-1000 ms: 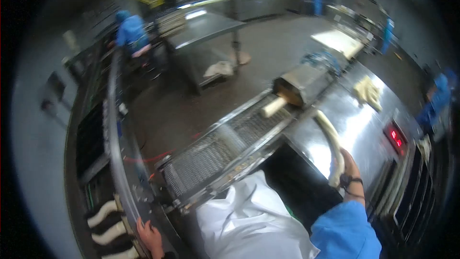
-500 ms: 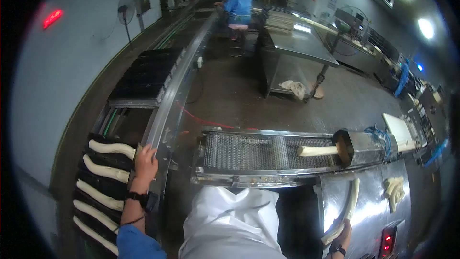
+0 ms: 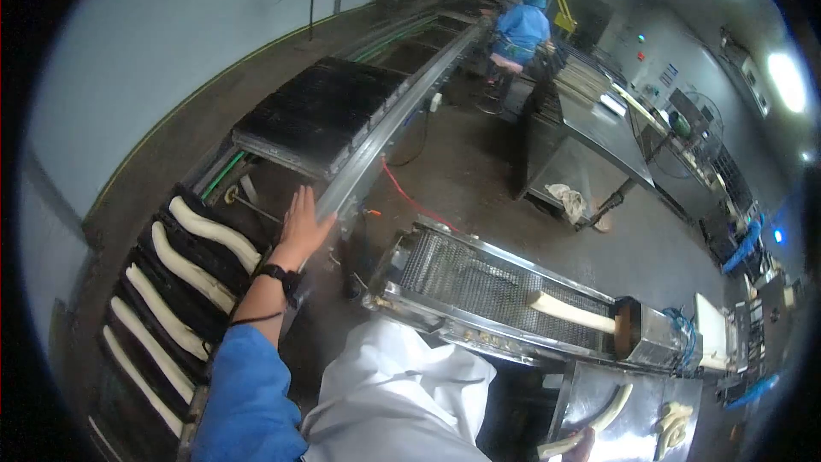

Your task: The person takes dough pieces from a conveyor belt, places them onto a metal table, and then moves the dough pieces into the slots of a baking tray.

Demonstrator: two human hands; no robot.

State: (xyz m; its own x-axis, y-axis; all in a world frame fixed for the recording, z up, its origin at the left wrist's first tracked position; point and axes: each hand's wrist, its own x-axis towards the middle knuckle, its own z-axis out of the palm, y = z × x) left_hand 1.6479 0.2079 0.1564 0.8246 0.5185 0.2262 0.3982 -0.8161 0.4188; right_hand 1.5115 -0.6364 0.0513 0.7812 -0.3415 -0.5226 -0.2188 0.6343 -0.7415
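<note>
My left hand [image 3: 304,224] is spread, palm down, at the metal rail [image 3: 363,173] of the long line, with nothing in it. Beside it on the left, several long dough strips [image 3: 175,312] lie in dark trays. My right hand [image 3: 585,442] shows only partly at the bottom edge, closed round a long dough strip [image 3: 609,411] over the steel table [image 3: 560,406]. Another dough strip [image 3: 571,311] lies on the mesh conveyor [image 3: 470,283], one end at the metal housing.
A twisted heap of dough [image 3: 674,428] lies on the steel table's right side. Dark trays [image 3: 316,111] line the rail further up. A person in blue [image 3: 522,27] stands at the far end, near a large steel table [image 3: 603,133].
The view has swung, shifting the scene. My left hand has moved from the upper end of the dough strips further along the rail, its fingers now spread. My right hand still holds its strip.
</note>
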